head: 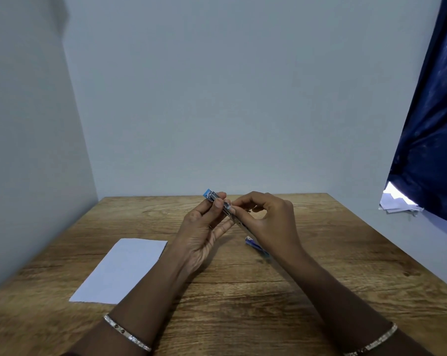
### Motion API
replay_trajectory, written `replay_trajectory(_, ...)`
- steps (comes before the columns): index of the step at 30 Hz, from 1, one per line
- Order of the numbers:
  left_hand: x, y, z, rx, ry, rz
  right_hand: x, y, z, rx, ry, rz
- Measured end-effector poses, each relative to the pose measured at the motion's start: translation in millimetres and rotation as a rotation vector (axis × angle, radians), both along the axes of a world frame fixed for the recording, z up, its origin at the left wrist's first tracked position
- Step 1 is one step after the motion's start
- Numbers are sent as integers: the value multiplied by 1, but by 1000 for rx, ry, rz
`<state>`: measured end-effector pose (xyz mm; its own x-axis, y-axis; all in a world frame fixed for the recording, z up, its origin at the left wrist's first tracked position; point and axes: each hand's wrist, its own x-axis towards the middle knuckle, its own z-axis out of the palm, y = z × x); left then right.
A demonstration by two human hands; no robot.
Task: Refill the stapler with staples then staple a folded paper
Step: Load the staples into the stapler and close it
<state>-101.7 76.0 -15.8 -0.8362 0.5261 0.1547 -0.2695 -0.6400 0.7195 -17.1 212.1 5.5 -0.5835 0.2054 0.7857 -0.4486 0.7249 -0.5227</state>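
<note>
The left hand (204, 227) gripped the small blue-and-metal stapler (212, 196) above the middle of the counter (268, 291), thumb and fingers curled round its body and the blue end pointing away from the person. The right hand (266, 219) pinched at the stapler's metal magazine with thumb and forefinger. Whether a strip of staples sat between those fingertips was too small to tell. This looked like the refill step, with the stapling not yet begun.

To do it well, the left hand would need to hold the stapler steady and level while the right guided the strip straight along the channel. A tilted strip would likely jam or break apart. Working low over the counter would keep any dropped staples easy to find.

A small blue box (252, 243), probably the staples, lay on the counter just under the right hand, partly hidden by it. The white paper (122, 271) lay flat to the left, well apart from both hands. Whether it was folded could not be told.

Open wood lay between the paper and the box, room enough to set the stapler down. The walls closed the far and left edges. The right edge ran under a dark blue curtain (428, 124), so reaches were safer kept central.
</note>
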Motion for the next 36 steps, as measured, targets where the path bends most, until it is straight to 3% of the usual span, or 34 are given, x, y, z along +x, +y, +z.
replay_trajectory(8, 1, 2, -2, -12, -17, 11, -1, -5, -4, -51, 24, 25)
replay_trajectory(22, 7, 5, -5, -96, -85, 13, -1, -1, 1, -191, -191, 60)
replay_trajectory(27, 9, 4, -5, -94, -131, -16, -6, -3, -5, -88, -258, -3)
replay_trajectory(36, 3, 3, -10, -153, -144, 14, -4, -2, -2, -96, -388, 92)
